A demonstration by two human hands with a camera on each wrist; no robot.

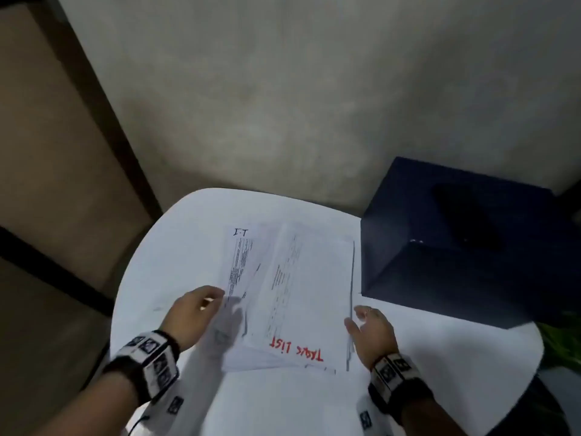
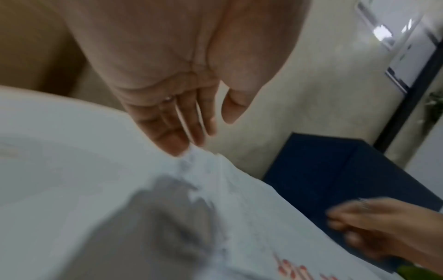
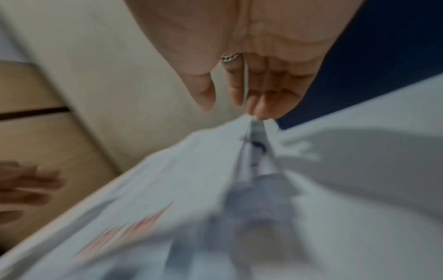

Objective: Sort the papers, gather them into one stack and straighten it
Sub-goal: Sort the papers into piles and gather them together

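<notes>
A loose stack of printed papers (image 1: 301, 294) lies in the middle of the round white table (image 1: 176, 247). Its top sheet carries red handwriting at the near end. A sheet headed "I.T" (image 1: 242, 256) sticks out askew on the left. My left hand (image 1: 213, 297) is at the stack's left edge; in the left wrist view its fingers (image 2: 187, 132) are straight and their tips touch the papers (image 2: 239, 208), thumb apart. My right hand (image 1: 355, 319) stands at the right edge, straight fingers (image 3: 261, 98) against the papers (image 3: 191, 170). Both wrist views are blurred.
A dark blue box (image 1: 456, 240) sits on the table just right of the stack, close to my right hand. A pale wall runs behind the table, with brown panels at the left. Something green shows at the table's right rim.
</notes>
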